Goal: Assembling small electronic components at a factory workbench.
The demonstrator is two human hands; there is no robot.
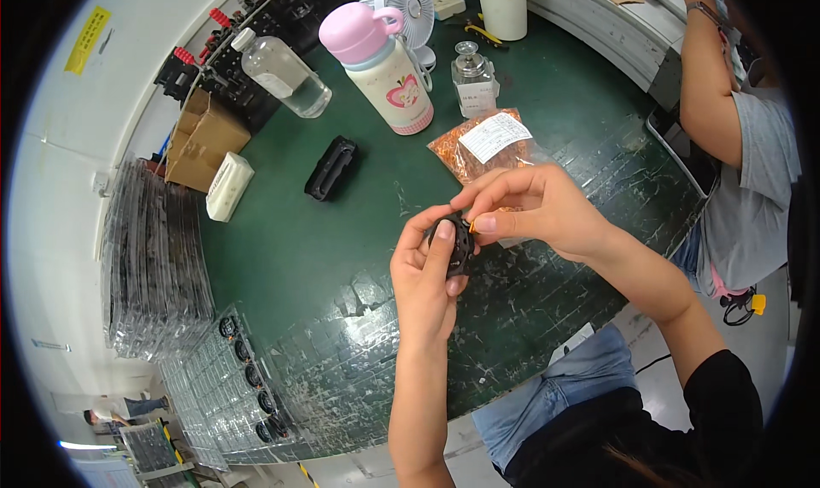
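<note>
My left hand (430,262) is closed around a round black plastic part (462,247), its thumb lying across the part's face. At the part's upper right edge, my right hand (534,208) pinches a tiny orange piece (472,227) between thumb and forefinger; the piece touches or nearly touches the black part. Just beyond my hands lies a clear bag (465,146) full of small orange pieces, with a white label on it. My right hand hides the bag's near end.
A black oblong tray (331,169) lies on the green table (376,223). Behind stand a pink-lidded bottle (389,78), a clear bottle (286,76), a glass dispenser (475,82) and a fan (406,5). Stacked clear trays (154,266) stand left; one tray (226,394) holds black round parts. A person (743,138) sits at right.
</note>
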